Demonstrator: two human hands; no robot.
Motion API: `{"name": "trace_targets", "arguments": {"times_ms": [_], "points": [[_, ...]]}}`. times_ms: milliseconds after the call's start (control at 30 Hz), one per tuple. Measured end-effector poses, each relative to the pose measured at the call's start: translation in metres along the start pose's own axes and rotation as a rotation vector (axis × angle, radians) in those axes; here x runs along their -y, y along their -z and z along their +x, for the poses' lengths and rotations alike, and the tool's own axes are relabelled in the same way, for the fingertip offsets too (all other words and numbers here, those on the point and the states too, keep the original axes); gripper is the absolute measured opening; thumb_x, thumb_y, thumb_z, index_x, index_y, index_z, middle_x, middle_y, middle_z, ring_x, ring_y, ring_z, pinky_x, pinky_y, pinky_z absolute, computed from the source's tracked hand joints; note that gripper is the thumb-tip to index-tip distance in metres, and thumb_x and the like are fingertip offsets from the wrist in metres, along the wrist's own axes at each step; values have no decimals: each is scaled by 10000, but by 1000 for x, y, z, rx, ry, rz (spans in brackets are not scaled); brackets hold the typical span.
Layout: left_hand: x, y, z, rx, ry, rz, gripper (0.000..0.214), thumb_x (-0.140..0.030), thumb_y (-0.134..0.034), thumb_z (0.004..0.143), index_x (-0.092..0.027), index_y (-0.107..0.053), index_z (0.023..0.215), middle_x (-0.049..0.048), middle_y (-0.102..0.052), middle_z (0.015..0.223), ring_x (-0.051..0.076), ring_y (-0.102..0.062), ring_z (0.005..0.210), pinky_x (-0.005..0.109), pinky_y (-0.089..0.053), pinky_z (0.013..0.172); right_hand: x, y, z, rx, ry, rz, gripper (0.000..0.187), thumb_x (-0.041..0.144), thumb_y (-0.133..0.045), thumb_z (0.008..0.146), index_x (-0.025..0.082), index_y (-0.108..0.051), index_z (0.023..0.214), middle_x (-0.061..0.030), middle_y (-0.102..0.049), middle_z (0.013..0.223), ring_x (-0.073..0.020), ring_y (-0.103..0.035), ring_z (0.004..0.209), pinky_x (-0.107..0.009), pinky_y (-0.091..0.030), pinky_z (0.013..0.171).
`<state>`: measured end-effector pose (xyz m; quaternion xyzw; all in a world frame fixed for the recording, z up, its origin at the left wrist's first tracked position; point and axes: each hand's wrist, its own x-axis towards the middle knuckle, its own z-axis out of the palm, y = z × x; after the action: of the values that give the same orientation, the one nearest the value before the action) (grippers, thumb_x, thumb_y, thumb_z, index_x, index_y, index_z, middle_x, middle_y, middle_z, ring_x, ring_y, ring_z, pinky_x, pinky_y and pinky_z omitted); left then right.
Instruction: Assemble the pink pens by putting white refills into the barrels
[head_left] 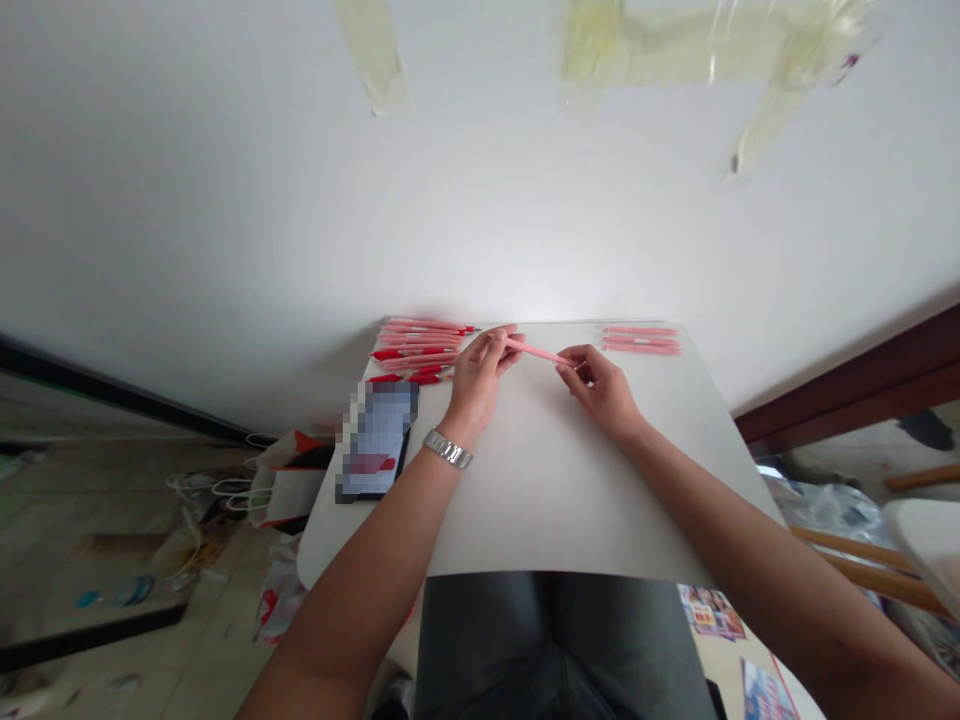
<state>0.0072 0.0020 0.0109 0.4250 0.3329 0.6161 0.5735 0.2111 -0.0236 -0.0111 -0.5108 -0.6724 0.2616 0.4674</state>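
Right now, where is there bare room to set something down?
The table is bare this side of the held pen, between left forearm and right forearm; also this side of the small pen row, outside the right forearm. The back left is crowded: pen pile, phone.

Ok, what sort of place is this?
Probably a home room or small workspace: a white round-cornered table by a white wall bearing yellowish tape, and a white-and-orange bag on a pale tiled floor.

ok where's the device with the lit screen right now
In the head view, the device lies near the left edge of the white table, just on the near side of the pink and red pens and left of the left hand.
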Motion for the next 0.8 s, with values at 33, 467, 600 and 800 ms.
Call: {"name": "trace_targets", "arguments": {"times_ms": [33,467,600,800], "points": [[0,0,0,-7,2,-6,359,-499,-755,918,-192,-784,1102,105,-781,1129,240,-720,1193,391,-553,1076,0,0,0,1,-3,-2,359,570,-614,979,236,-650,1104,-32,-687,902,-152,-601,659,-310,-474,647],[2,2,2,18,46,-103,315,-450,-771,917,-202,-805,1108,100,-757,1280,264,-674,1307,409,-491,1170,12,6,-2,56,2,-22,401,584,-520,1036,208,-656,1062,-2,-610,746,-149,-544,658,-297,-429,645],[1,2,2,32,39,-96,301,-456,-767,921,-212,-802,1096,94,-749,1298,257,-668,1315,403,-491,1172,8,5,-2,62,-3,4,399,599,-523,1032,222,-650,1056,11,-586,719,-148,-537,636,-297,-424,626],[1,0,0,60,20,-62,357,-452,-794,897,-230,-781,1176,93,-745,1288,257,-632,1357,401,-491,1172,1,2,0,22,-57,117,427,650,-591,976,238,-647,1072,-4,-625,791,-153,-593,649,-299,-476,617]]}}
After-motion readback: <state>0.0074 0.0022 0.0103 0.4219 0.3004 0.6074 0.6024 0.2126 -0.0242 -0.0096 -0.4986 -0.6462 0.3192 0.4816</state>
